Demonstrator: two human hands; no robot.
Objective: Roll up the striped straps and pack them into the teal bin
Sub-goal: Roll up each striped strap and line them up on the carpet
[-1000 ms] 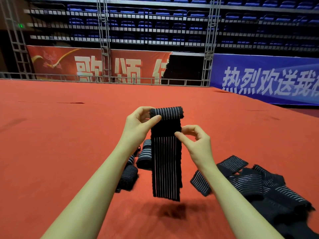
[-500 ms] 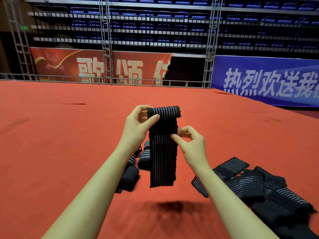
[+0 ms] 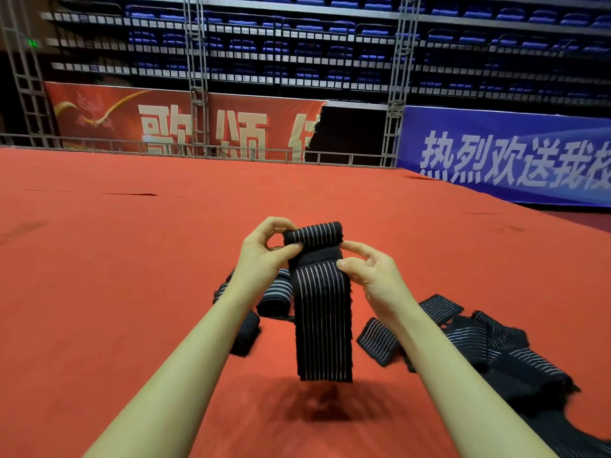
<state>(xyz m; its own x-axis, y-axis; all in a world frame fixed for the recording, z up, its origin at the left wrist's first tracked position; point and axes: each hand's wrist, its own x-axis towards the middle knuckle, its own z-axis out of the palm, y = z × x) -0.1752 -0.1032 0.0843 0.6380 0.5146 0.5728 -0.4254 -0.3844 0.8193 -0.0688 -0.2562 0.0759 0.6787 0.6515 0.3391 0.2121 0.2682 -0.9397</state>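
Above the red carpet (image 3: 99,309), nearest the camera, two bare forearms are reaching forward and holding a black striped strap (image 3: 322,312) in the air. Its free end is hanging straight down, clear of the carpet and casting a shadow there, while its top is wound into a short roll. The left hand (image 3: 264,256) is pinching the roll's left end between thumb and curled fingers (image 3: 291,247). The right hand (image 3: 373,272) is pinching the strap's right edge just under the roll. Behind the left wrist, several rolled straps (image 3: 274,295) are lying together on the carpet. To the right, a loose strap pile (image 3: 489,352) is sprawling. Farther off, a red banner (image 3: 165,123), a blue banner (image 3: 512,157) and blue seats (image 3: 297,34) are standing.
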